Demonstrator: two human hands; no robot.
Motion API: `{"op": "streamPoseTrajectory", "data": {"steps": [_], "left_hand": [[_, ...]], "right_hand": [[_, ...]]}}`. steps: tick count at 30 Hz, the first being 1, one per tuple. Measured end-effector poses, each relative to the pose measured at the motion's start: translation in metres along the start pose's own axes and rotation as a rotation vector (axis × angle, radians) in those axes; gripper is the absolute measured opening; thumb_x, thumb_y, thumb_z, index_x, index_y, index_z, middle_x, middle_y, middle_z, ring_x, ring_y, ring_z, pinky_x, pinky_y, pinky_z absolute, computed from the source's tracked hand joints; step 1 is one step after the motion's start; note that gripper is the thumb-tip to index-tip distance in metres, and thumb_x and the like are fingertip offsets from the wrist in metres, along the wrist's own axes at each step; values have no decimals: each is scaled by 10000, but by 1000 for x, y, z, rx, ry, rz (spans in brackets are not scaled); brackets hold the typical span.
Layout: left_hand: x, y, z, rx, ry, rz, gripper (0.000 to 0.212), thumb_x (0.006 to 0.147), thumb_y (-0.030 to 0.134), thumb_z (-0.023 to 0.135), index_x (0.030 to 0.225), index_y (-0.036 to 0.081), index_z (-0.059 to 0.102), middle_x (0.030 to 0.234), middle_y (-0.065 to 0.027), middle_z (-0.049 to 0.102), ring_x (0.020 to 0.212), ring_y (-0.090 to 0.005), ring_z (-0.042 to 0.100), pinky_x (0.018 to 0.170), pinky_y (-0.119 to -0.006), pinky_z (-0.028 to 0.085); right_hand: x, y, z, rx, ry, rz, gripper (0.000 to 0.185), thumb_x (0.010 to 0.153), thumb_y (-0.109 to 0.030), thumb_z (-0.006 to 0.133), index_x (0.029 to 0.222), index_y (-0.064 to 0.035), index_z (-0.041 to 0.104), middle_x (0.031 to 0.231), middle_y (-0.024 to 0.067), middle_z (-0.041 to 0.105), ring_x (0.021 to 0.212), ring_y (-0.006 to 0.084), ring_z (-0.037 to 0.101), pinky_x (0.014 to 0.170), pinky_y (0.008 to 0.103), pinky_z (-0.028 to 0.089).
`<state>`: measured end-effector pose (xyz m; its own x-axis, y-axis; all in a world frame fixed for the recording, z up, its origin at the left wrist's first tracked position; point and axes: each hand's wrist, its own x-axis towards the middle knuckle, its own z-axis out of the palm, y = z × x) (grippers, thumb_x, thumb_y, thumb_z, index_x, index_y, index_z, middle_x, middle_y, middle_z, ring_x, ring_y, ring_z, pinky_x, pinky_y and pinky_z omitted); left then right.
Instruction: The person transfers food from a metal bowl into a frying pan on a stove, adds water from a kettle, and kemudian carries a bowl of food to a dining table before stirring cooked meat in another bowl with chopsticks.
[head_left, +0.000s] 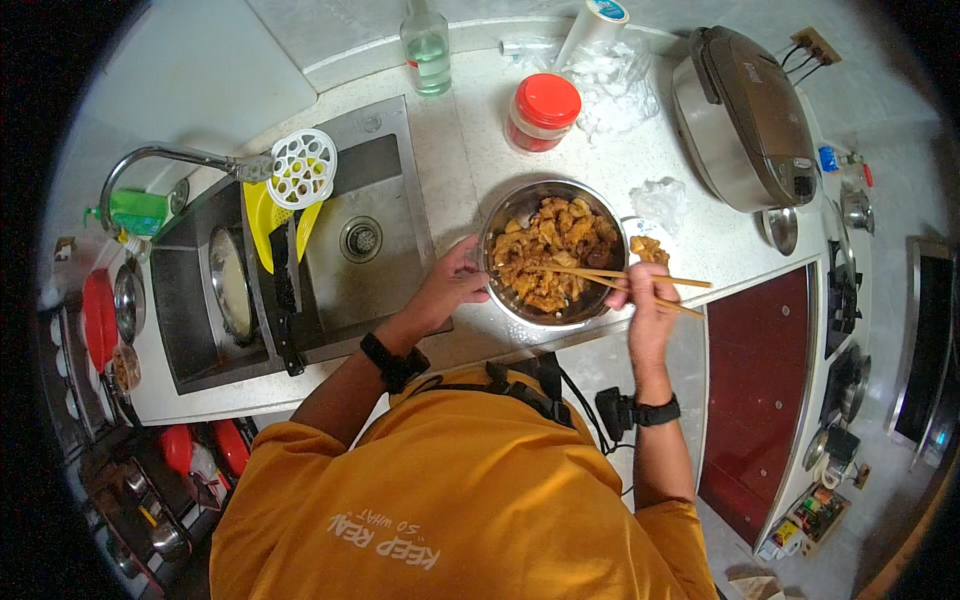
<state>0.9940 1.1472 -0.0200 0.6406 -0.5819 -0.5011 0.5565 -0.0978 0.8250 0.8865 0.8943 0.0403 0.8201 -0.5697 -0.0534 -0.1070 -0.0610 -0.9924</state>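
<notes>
A round stainless steel bowl (491, 225) stands on the white counter in front of me, holding browned, sauce-coated food pieces (555, 232) that look like meat. Against the bowl's left side, my left hand (451, 283) steadies the rim with thumb and fingers. My right hand (646, 304) grips a pair of wooden chopsticks (682, 281), whose tips reach down into the food. Just right of the bowl, partly hidden behind my right hand, lies a small white plate (637, 225) with a few similar pieces (649, 250) on it.
Left of the bowl is a double sink (420, 172) with a faucet (180, 156), a yellow colander (259, 217) and a black-handled knife (287, 345). Behind stand a glass bottle (429, 60) and a red-lidded jar (546, 112). A rice cooker (742, 120) occupies the right, near crumpled plastic (658, 201).
</notes>
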Motion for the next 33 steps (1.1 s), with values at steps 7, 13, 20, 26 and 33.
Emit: {"op": "streamPoseTrajectory", "data": {"steps": [7,13,20,26,33], "left_hand": [[-4,5,4,-58,48,-30,625,875,83,551,1410,76,227,1042,-128,492,914,-197,561,777,-307,539],[2,-11,0,-99,34,-22,631,867,81,561,1409,97,238,1043,-129,486,901,-198,565,765,-303,542],[0,-1,3,-50,24,4,636,861,70,566,1407,88,241,1035,-125,481,900,-196,564,757,-299,546],[3,-9,0,-80,29,-25,647,861,55,557,1413,81,221,1050,-132,468,901,-203,566,757,-297,548],[7,-14,0,-66,19,-15,649,865,54,551,1416,80,209,1052,-130,469,901,-200,566,759,-298,550]], "right_hand": [[-14,-13,20,-192,-237,12,170,893,-110,573,770,5,595,596,25,559,452,79,520,418,201,419],[-13,-32,4,-144,-97,35,182,894,-77,540,741,14,575,621,50,580,502,96,555,447,232,457],[11,25,48,51,-18,38,171,928,-175,518,844,-33,562,625,26,537,445,78,492,389,197,397],[11,18,29,146,77,187,165,915,-208,544,875,-48,551,628,58,575,420,115,523,378,212,405],[6,17,25,68,113,88,213,930,-243,521,885,-38,553,652,51,569,453,100,521,403,213,404]]}}
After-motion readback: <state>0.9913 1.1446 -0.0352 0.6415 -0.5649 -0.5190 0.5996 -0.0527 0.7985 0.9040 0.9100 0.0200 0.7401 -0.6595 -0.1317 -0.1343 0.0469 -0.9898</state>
